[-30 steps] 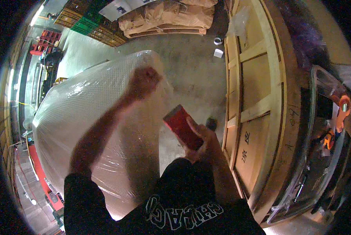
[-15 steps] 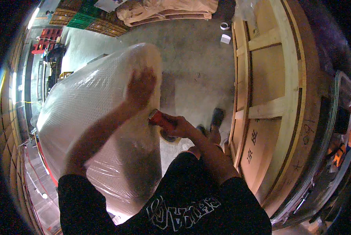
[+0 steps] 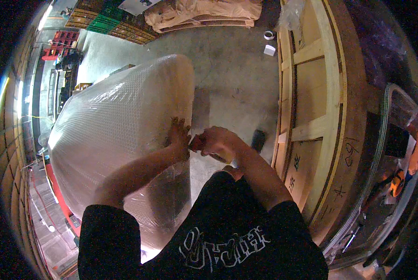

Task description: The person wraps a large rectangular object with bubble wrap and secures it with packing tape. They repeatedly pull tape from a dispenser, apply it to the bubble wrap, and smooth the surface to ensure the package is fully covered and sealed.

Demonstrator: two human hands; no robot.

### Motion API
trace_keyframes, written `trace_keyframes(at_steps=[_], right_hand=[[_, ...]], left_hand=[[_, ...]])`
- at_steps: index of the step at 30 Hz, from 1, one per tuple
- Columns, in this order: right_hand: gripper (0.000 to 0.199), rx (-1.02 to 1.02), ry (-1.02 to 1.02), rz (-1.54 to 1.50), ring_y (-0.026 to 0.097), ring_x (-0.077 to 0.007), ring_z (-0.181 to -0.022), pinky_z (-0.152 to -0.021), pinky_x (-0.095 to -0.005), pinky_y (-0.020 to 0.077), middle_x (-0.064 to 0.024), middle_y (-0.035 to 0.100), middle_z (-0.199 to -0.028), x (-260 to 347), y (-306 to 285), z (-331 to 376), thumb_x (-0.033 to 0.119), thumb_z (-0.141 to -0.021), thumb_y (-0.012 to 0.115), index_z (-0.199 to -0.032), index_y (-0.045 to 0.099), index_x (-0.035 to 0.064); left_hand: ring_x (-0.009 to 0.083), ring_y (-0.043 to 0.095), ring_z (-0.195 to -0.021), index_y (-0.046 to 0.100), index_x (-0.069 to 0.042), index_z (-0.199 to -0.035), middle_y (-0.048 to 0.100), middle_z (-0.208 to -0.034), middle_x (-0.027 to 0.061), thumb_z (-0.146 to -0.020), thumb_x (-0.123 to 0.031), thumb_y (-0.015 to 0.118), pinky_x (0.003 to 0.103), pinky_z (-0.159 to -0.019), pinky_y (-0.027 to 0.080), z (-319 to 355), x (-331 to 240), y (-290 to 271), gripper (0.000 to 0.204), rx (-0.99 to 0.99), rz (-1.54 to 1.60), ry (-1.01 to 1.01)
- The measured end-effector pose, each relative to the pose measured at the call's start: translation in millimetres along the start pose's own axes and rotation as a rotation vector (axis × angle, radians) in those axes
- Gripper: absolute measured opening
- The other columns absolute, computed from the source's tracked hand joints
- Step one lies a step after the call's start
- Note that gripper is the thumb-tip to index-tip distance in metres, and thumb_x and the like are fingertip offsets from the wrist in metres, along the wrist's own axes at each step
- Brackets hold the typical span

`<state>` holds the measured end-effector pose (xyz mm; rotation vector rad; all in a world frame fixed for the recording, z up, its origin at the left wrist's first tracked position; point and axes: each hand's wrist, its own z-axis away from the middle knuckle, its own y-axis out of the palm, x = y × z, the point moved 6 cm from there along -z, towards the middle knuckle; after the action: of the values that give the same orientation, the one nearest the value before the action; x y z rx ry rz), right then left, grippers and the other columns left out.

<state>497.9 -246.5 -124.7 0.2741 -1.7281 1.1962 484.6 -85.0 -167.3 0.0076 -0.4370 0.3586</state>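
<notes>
A large tall item wrapped in bubble wrap (image 3: 111, 116) stands before me on the left. Close to its right edge is my left hand (image 3: 177, 137), its fingers spread and resting on the wrap. My right hand (image 3: 223, 140) is closed around a red tape dispenser (image 3: 198, 143), just right of that edge. Part of what seems to be its tape roll (image 3: 222, 157) shows under the hand. The dispenser's front end is near my left fingers; whether tape runs between them I cannot make out.
A wooden crate frame with cardboard panels (image 3: 311, 93) lines the right side. On the floor lie a white tape roll (image 3: 268, 35) and a small white piece (image 3: 269, 50). Farther off are a covered pallet (image 3: 204, 16) and stacked crates (image 3: 106, 21).
My left hand has come down along the wrapped item's edge toward me. My right hand has turned over the dispenser and shifted slightly right, its front end now just off the wrap.
</notes>
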Motion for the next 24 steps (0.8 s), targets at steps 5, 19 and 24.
trace_keyframes(at_steps=[5, 19, 24], right_hand=[[0.041, 0.451, 0.436, 0.116, 0.073, -0.0309, -0.095, -0.081, -0.0389, 0.0590, -0.0123, 0.076, -0.108, -36, 130, -36, 0.029, -0.072, 0.082, -0.107, 0.077, 0.0106], [0.094, -0.817, 0.224, -0.773, 0.062, -0.0241, -0.124, -0.106, -0.0378, 0.0476, -0.0177, 0.060, -0.140, -11, 3, 102, 0.017, -0.074, 0.082, -0.156, 0.038, 0.0052], [0.095, -0.676, 0.268, -1.417, 0.060, -0.0243, -0.126, -0.107, -0.0376, 0.0465, -0.0180, 0.059, -0.142, 30, 10, 80, 0.007, -0.071, 0.082, -0.156, 0.039, 0.0035]], left_hand=[[0.0381, 0.016, -0.143, 0.040, -0.020, -0.152, 0.026, -0.158, 0.0093, -0.090, -0.063, 0.051, 0.066, -0.111, 0.005, 1, -5, -2, 0.076, 0.025, 0.002, 0.086], [0.0183, 0.067, -0.081, 0.069, -0.006, -0.115, 0.073, -0.103, 0.0044, -0.100, -0.056, 0.057, 0.033, -0.072, 0.055, 69, 88, -70, 0.054, -0.017, 2.063, 0.190], [0.0133, 0.066, -0.075, 0.070, -0.005, -0.113, 0.071, -0.101, 0.0047, -0.099, -0.051, 0.063, 0.030, -0.070, 0.054, 110, 89, -54, 0.049, -0.254, 2.176, 0.360]])
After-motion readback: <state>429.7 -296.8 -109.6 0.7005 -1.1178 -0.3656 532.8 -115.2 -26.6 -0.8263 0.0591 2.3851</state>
